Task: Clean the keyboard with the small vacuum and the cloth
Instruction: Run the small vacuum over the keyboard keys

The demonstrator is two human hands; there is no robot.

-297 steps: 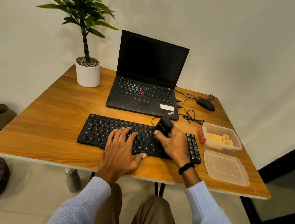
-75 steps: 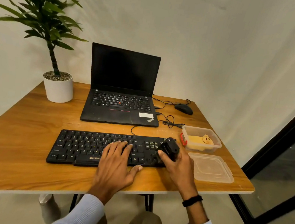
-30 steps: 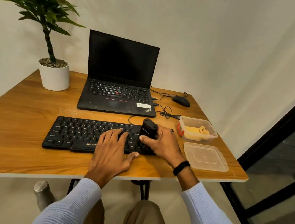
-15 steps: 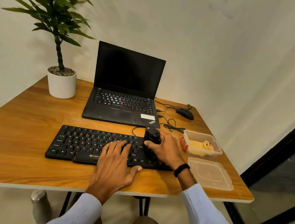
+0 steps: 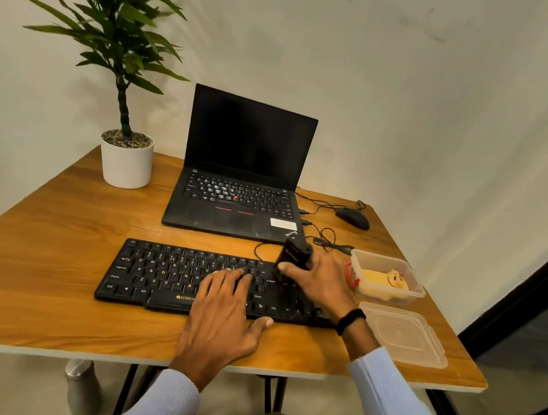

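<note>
A black keyboard [image 5: 168, 273] lies across the front of the wooden table [image 5: 36, 247]. My left hand [image 5: 224, 308] rests flat on its middle keys, fingers spread, holding nothing. My right hand [image 5: 320, 283] grips a small black vacuum [image 5: 294, 254], which stands tilted on the keyboard's upper right part. A yellow cloth [image 5: 382, 282] lies inside a clear plastic box [image 5: 409, 291] just right of the vacuum. The keyboard's right end is hidden under my right hand and wrist.
An open black laptop [image 5: 239, 199] sits behind the keyboard, with a potted plant [image 5: 125, 161] to its left. A black mouse [image 5: 352, 218] and loose cables [image 5: 328, 241] lie at the back right. The box's lid [image 5: 401, 336] rests near the front right corner. A metal bottle [image 5: 81, 387] stands on the floor.
My right hand has kept the vacuum on the keyboard's right part, shifting it slightly toward the top row. My left hand has stayed flat on the middle keys.
</note>
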